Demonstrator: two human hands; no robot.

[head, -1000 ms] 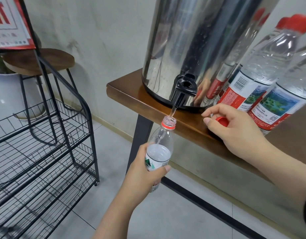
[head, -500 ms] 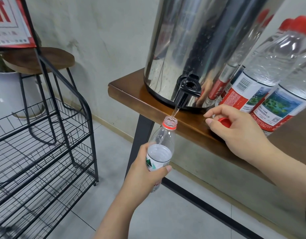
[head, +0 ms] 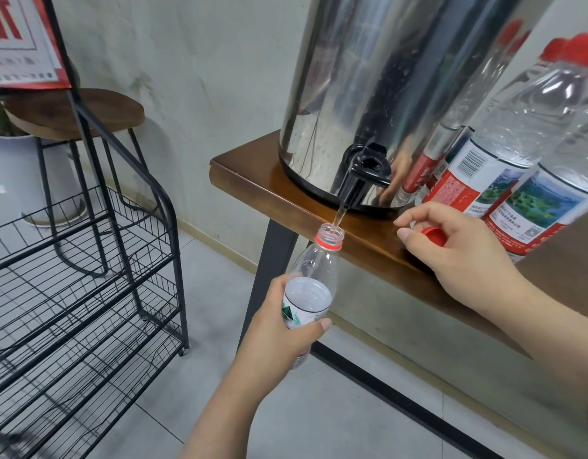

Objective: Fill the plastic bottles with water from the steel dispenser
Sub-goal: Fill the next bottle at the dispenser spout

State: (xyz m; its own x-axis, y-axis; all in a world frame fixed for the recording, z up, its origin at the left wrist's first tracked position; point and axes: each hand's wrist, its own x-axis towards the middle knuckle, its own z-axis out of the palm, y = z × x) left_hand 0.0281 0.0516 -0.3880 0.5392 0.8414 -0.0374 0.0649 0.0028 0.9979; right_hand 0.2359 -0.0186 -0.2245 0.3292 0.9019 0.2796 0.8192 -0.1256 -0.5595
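Observation:
The steel dispenser [head: 368,77] stands on a brown wooden table [head: 252,173]. A thin stream of water runs from its black tap [head: 363,175] into the open neck of a small clear plastic bottle [head: 314,276]. My left hand [head: 282,329] grips that bottle around its label, below the table edge. The bottle is filled to about its shoulder. My right hand [head: 458,256] rests on the table edge and holds a red cap [head: 433,235] in its curled fingers.
Three large capped water bottles [head: 504,144] with red labels stand on the table right of the dispenser. A black wire rack [head: 80,276] stands at the left on the tiled floor. Behind it are a wooden stool [head: 77,111] and a white pot [head: 11,173].
The water level in the small bottle has risen slightly. Both hands keep their hold and stay in place.

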